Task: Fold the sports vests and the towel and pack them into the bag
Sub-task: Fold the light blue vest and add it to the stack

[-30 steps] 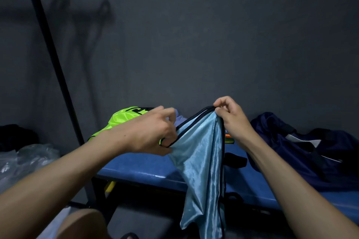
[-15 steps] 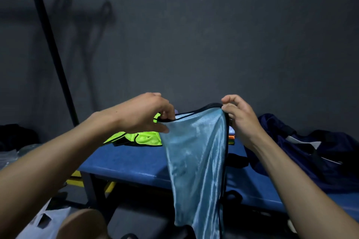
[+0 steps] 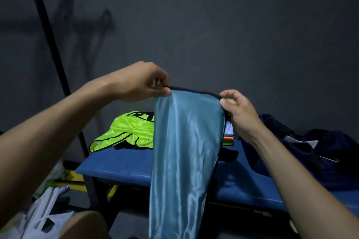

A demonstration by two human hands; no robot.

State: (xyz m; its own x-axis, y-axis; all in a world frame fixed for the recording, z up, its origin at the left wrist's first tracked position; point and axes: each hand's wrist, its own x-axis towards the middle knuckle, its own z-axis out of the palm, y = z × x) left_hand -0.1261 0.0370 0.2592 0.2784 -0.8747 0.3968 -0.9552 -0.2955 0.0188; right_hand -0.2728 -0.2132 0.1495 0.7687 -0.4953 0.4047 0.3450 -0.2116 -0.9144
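Note:
A light blue shiny sports vest with dark trim hangs in the air in front of me, above the blue bench. My left hand pinches the left end of its top edge. My right hand pinches the right end, a little lower. The vest drapes down past the bench's front edge. A neon yellow vest lies crumpled on the bench behind it. Folded blue and orange cloth peeks out behind the hanging vest. A dark navy bag sits on the bench at the right.
A black pole leans against the grey wall at the left. White plastic bags and yellow items lie on the floor left of the bench. My knee shows at the bottom. A black strap lies on the bench.
Both hands have lifted the blue vest higher and moved apart, stretching its top edge wide. The neon yellow vest is now uncovered behind it.

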